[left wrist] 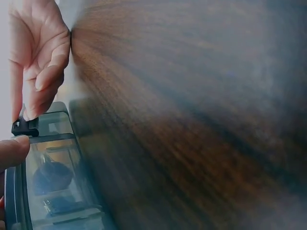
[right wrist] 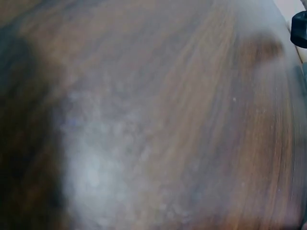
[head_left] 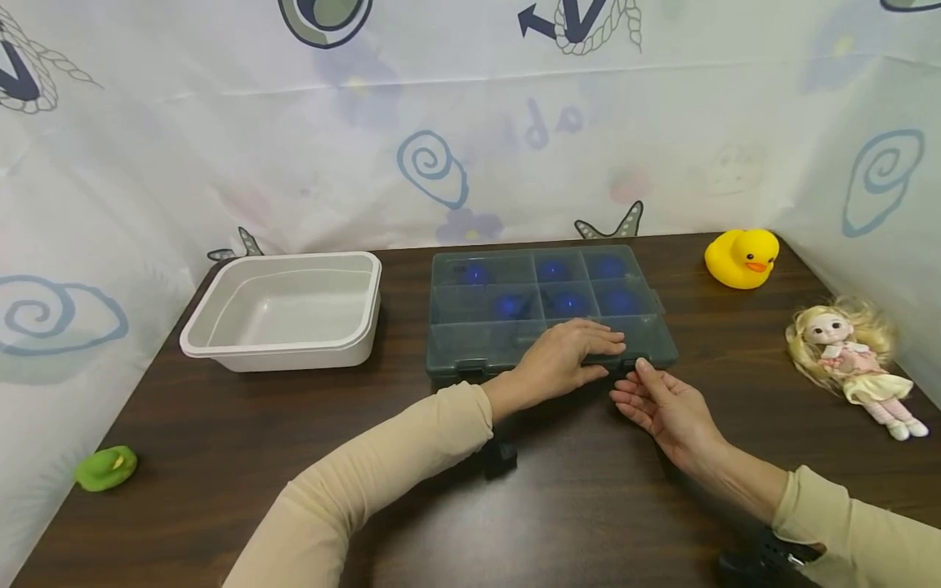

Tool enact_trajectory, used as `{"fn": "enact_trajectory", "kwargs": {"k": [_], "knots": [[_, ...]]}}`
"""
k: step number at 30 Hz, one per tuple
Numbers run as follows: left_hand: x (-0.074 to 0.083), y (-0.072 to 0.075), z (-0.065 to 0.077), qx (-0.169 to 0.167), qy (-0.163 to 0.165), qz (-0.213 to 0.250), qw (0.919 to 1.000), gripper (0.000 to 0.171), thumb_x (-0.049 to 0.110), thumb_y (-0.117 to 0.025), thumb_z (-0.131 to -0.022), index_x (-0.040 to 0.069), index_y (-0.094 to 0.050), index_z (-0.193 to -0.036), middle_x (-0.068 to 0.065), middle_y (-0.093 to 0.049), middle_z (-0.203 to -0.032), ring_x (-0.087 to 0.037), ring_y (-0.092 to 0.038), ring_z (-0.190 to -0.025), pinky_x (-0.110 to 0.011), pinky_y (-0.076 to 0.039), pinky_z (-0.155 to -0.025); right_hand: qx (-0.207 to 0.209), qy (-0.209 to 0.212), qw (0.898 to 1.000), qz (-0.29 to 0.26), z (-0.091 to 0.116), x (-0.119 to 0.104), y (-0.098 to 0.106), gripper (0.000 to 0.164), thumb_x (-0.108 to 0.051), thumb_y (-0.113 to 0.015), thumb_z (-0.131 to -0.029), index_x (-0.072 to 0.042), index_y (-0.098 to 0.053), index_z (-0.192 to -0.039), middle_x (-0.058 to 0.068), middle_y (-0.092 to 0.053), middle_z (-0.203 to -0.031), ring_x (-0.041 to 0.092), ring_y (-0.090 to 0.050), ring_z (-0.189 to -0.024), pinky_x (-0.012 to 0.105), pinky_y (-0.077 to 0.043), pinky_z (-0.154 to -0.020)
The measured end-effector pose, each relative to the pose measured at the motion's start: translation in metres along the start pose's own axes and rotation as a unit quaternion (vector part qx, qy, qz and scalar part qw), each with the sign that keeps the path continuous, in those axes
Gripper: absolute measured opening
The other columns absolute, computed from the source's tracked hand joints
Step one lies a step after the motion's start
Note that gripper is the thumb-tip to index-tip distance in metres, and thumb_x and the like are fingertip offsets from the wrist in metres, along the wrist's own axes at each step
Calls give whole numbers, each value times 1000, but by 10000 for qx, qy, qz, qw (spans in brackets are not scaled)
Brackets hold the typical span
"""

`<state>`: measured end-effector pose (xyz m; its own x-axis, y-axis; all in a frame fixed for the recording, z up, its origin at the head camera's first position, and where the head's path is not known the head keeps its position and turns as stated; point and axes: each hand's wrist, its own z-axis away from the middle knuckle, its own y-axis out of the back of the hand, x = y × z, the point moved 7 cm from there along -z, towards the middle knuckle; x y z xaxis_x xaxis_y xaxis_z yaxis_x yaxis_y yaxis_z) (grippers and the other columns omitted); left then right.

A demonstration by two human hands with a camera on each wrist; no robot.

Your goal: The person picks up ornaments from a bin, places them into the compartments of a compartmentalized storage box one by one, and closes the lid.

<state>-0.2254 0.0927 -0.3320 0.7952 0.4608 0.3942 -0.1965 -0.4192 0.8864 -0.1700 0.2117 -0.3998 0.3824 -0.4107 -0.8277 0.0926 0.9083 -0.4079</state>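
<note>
A dark translucent plastic compartment box (head_left: 478,343) lies with its lid down on the brown table. Blue roundish items (left wrist: 53,177) show through its wall and lid, one per compartment in several compartments. My left hand (head_left: 562,357) rests over the lid's front right part, fingers extended and thumb by the front edge. With thumb and fingertips my right hand (head_left: 676,416) pinches the black latch (left wrist: 25,127) at the box's front right. A second latch (head_left: 471,367) sits on the front left. The right wrist view holds mostly blurred tabletop.
A white plastic tub (head_left: 349,347) stands left of the box. A green toy (head_left: 106,469) lies at the table's left edge. At the right are a yellow rubber duck (head_left: 741,260) and a blond doll (head_left: 853,363). A printed curtain (head_left: 515,180) hangs behind the table.
</note>
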Motion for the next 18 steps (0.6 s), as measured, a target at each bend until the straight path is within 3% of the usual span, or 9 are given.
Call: {"fn": "enact_trajectory", "kwargs": {"k": [9, 14, 18], "knots": [[0, 1, -3, 32, 30, -29, 10000, 39, 16, -69, -86, 12, -62, -124, 2, -56, -133, -13, -49, -126, -25, -35, -107, -27, -148, 9996, 258, -4, -2, 0, 29, -39, -55, -92, -11, -58, -97, -2, -69, -85, 10, -68, -80, 23, -55, -77], [1, -2, -4, -187, -6, 5, 9998, 41, 18, -68, -87, 12, -60, -127, 1, -54, -135, -13, -47, -127, -25, -34, -107, -71, -105, 9995, 299, -1, -1, 1, 29, -40, -54, -93, -11, -58, -97, -2, -69, -86, 11, -69, -81, 23, -54, -78], [-1, 5, -1, -331, -49, 230, 9992, 47, 20, -66, -89, 8, -54, -133, -4, -52, -138, -15, -47, -128, -25, -34, -107, -564, 412, 9964, 478, 4, -11, -7, 26, -33, -49, -97, -11, -63, -95, -1, -71, -87, 12, -69, -81, 24, -55, -78]]}}
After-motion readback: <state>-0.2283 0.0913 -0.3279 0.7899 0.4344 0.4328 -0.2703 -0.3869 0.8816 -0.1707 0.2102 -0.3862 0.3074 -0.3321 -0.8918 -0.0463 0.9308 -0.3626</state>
